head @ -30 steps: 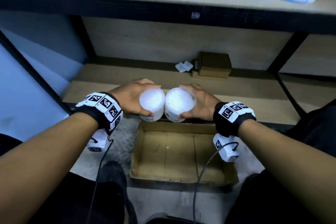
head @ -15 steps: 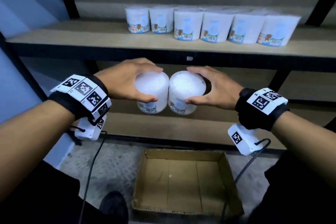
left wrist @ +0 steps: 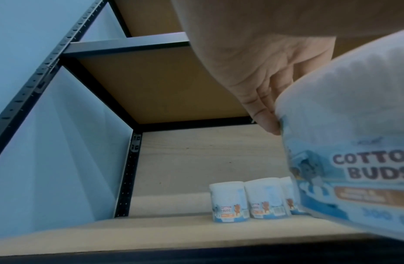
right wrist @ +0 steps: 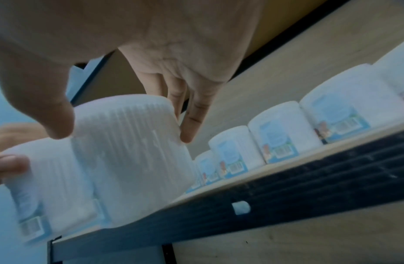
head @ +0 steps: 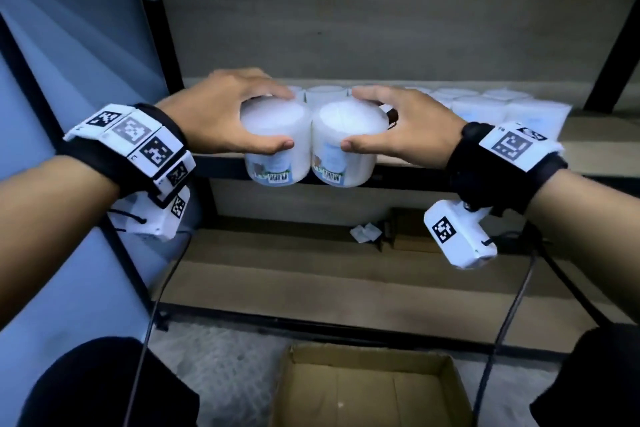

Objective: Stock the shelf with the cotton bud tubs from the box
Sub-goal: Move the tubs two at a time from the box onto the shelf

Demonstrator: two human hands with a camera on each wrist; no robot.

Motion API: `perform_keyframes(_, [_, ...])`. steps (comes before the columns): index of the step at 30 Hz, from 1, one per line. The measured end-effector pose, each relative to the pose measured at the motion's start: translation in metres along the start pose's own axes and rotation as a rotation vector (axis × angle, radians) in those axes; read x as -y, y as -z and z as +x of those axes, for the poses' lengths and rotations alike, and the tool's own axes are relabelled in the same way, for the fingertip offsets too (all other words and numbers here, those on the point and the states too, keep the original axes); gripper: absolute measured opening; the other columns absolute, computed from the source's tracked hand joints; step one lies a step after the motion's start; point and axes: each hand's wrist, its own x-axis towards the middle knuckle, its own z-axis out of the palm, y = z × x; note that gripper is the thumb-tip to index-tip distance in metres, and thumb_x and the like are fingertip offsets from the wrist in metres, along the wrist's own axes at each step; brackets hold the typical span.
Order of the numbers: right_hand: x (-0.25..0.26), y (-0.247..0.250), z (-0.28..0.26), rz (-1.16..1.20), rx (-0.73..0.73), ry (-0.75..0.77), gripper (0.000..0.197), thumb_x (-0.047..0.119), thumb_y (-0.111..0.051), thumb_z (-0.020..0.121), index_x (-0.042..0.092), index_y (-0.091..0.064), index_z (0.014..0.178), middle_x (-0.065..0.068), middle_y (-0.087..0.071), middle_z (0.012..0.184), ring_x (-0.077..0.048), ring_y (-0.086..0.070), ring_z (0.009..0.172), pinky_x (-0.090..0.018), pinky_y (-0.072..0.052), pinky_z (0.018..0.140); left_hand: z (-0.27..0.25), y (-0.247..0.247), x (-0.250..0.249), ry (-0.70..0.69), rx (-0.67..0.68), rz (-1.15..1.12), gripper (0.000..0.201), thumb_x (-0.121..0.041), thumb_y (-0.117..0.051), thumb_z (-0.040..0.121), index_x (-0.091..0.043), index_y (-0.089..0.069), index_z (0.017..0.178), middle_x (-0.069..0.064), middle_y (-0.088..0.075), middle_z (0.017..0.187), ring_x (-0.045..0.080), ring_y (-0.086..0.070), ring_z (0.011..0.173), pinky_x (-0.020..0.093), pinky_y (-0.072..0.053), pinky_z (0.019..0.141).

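My left hand (head: 242, 118) grips a white cotton bud tub (head: 277, 146) from above, thumb on its near side. Beside it, touching, my right hand (head: 391, 121) grips a second tub (head: 343, 149) the same way. Both tubs hang upright just in front of the wooden shelf (head: 595, 146), at its front edge. The left wrist view shows the held tub (left wrist: 345, 146) with its "COTTON BUDS" label; the right wrist view shows my fingers (right wrist: 185, 114) round the other tub (right wrist: 133, 151). A row of tubs (head: 485, 107) stands at the shelf's back. The cardboard box (head: 370, 388) lies on the floor below and looks empty.
Black shelf uprights (head: 162, 21) frame the bay; a blue wall (head: 69, 45) is on the left. The shelf's left part (left wrist: 151, 230) is bare wood in front of the row (left wrist: 248, 201). A small brown box (head: 412, 229) and crumpled paper (head: 365, 232) lie on the lower shelf.
Both hands have lifted the two tubs from just above the box up to the level of the stocked shelf and forward to its front edge.
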Motion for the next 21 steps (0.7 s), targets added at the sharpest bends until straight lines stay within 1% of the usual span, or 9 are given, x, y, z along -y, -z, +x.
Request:
perform_keyframes(3, [0.011, -0.004, 0.019, 0.002, -0.012, -0.007, 0.087, 0.055, -0.079, 0.070, 0.022, -0.046, 0.145, 0.008, -0.054, 0.139, -0.009, -0.055, 0.119, -0.020, -0.040, 0.100, 0.005, 0.005, 0.014, 0.069, -0.006, 0.004, 0.071, -0.075, -0.062, 0.070, -0.034, -0.060, 0.128, -0.010, -0.060, 0.123, 0.011, -0.058, 0.110, 0.036, -0.048, 0.096])
perform_keyframes(7, [0.015, -0.015, 0.044, 0.026, -0.021, -0.051, 0.088, 0.056, -0.079, 0.068, 0.020, -0.048, 0.143, 0.006, -0.056, 0.137, -0.011, -0.054, 0.122, -0.024, -0.041, 0.102, 0.013, 0.002, 0.036, 0.159, -0.029, -0.029, 0.071, -0.077, -0.062, 0.066, -0.038, -0.062, 0.125, -0.014, -0.061, 0.122, 0.008, -0.057, 0.112, 0.028, -0.044, 0.097])
perform_keyframes(8, [0.015, -0.017, 0.051, 0.022, -0.021, -0.064, 0.088, 0.056, -0.079, 0.068, 0.019, -0.048, 0.142, 0.005, -0.056, 0.137, -0.012, -0.054, 0.123, -0.024, -0.041, 0.102, 0.016, 0.001, 0.041, 0.172, -0.025, -0.028, 0.072, -0.078, -0.062, 0.065, -0.038, -0.062, 0.125, -0.014, -0.061, 0.122, 0.008, -0.056, 0.112, 0.028, -0.045, 0.098])
perform_keyframes(11, [0.013, -0.025, 0.067, 0.010, -0.007, -0.105, 0.088, 0.052, -0.079, 0.071, 0.017, -0.046, 0.145, 0.002, -0.051, 0.143, -0.014, -0.050, 0.128, -0.020, -0.036, 0.098, 0.024, -0.008, 0.054, 0.204, 0.005, -0.021, 0.073, -0.078, -0.061, 0.064, -0.036, -0.063, 0.124, -0.012, -0.062, 0.123, 0.011, -0.057, 0.113, 0.035, -0.047, 0.100])
perform_keyframes(13, [0.009, -0.029, 0.077, 0.024, 0.003, -0.127, 0.090, 0.053, -0.079, 0.071, 0.017, -0.044, 0.146, 0.002, -0.050, 0.144, -0.014, -0.049, 0.129, -0.020, -0.036, 0.098, 0.030, -0.013, 0.062, 0.230, 0.036, -0.031, 0.073, -0.078, -0.060, 0.064, -0.036, -0.063, 0.124, -0.011, -0.062, 0.124, 0.012, -0.057, 0.115, 0.036, -0.046, 0.101])
perform_keyframes(15, [0.004, -0.034, 0.087, 0.034, 0.010, -0.155, 0.090, 0.053, -0.080, 0.069, 0.018, -0.045, 0.145, 0.002, -0.051, 0.143, -0.015, -0.051, 0.127, -0.020, -0.037, 0.096, 0.035, -0.018, 0.069, 0.246, 0.061, -0.053, 0.069, -0.074, -0.064, 0.067, -0.035, -0.063, 0.124, -0.011, -0.061, 0.127, 0.011, -0.055, 0.118, 0.032, -0.043, 0.103])
perform_keyframes(18, [-0.004, -0.039, 0.094, 0.048, 0.022, -0.187, 0.088, 0.053, -0.079, 0.070, 0.024, -0.044, 0.146, 0.003, -0.050, 0.145, -0.013, -0.049, 0.129, -0.018, -0.033, 0.093, 0.041, -0.025, 0.077, 0.253, 0.091, -0.092, 0.059, -0.065, -0.070, 0.073, -0.033, -0.064, 0.123, -0.013, -0.061, 0.128, 0.008, -0.054, 0.118, 0.028, -0.041, 0.104])
perform_keyframes(21, [-0.009, -0.040, 0.097, 0.032, 0.026, -0.187, 0.074, 0.050, -0.075, 0.077, 0.030, -0.047, 0.142, 0.005, -0.050, 0.143, -0.012, -0.049, 0.128, -0.019, -0.032, 0.093, 0.044, -0.032, 0.081, 0.267, 0.105, -0.124, 0.055, -0.061, -0.072, 0.074, -0.031, -0.066, 0.121, -0.014, -0.061, 0.122, 0.007, -0.055, 0.114, 0.026, -0.042, 0.102])
